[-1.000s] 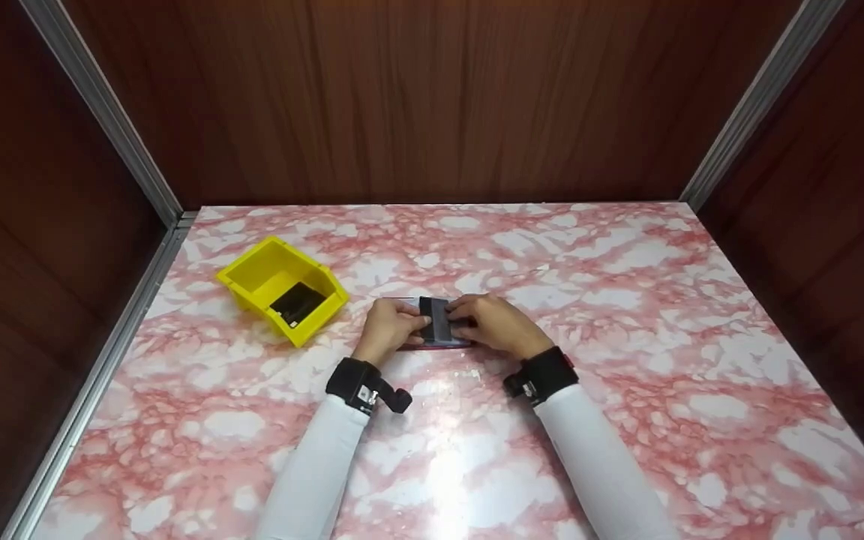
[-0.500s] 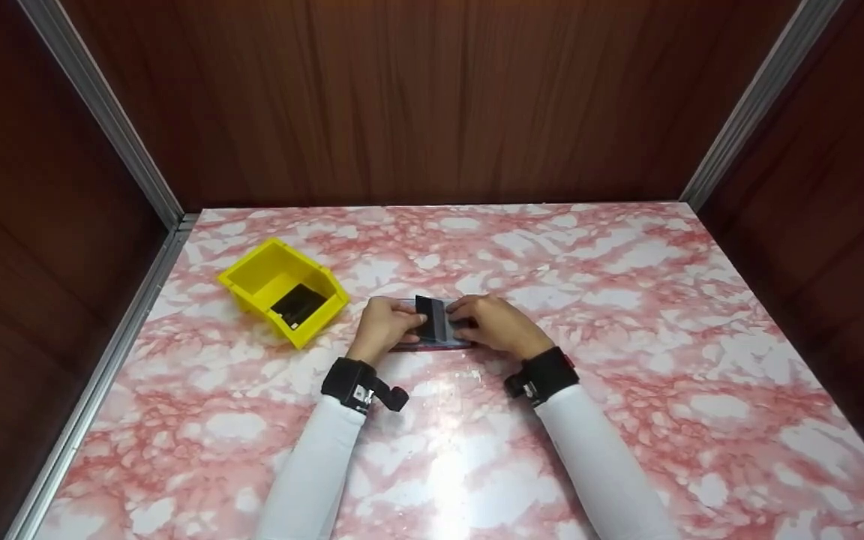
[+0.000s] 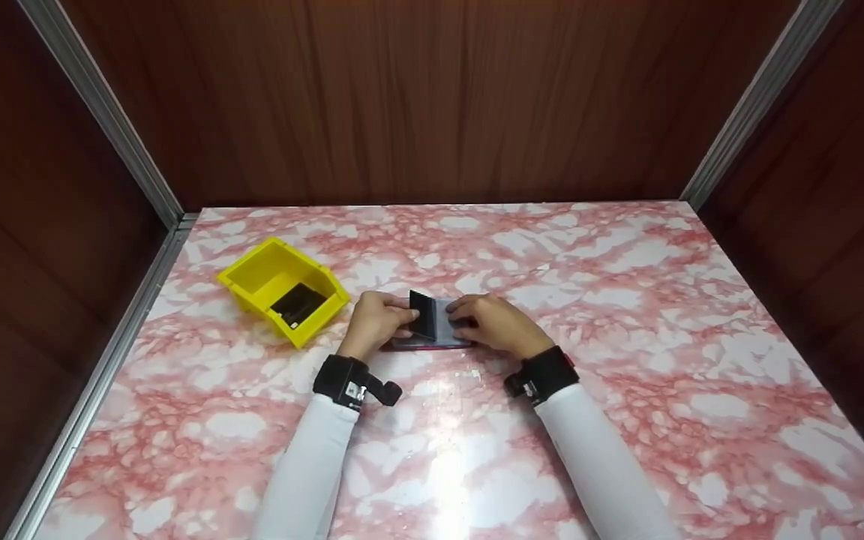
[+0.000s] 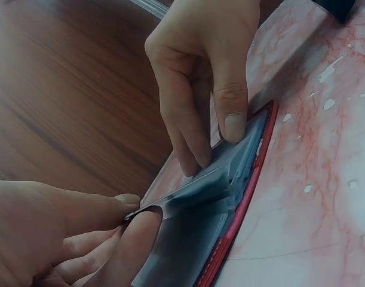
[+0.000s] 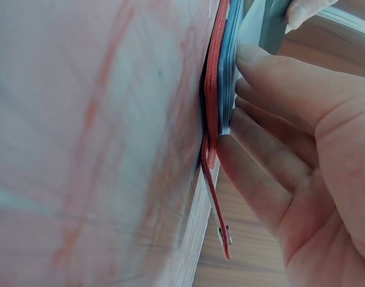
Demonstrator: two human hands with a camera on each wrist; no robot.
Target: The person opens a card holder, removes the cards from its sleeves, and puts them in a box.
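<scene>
A card holder with a red stitched edge and clear plastic sleeves lies open on the table between the hands. My left hand pinches the outer edge of a dark card-like panel between thumb and fingers, tilting it up from the sleeves. Whether this panel is a loose card or a filled sleeve I cannot tell. The right hand rests its thumb and fingertips on the sleeves at the holder's right end. A red strap with a metal snap sticks out past that end in the right wrist view.
To the left, a yellow bin stands with a flat black item inside. Dark wood-grain panels enclose the pink marbled table at the back and both sides, with metal rails at the corners.
The left hand has shifted left, drawing the dark panel's edge up and leftward, and more of its black face shows. The right hand and the bin stay in place.
</scene>
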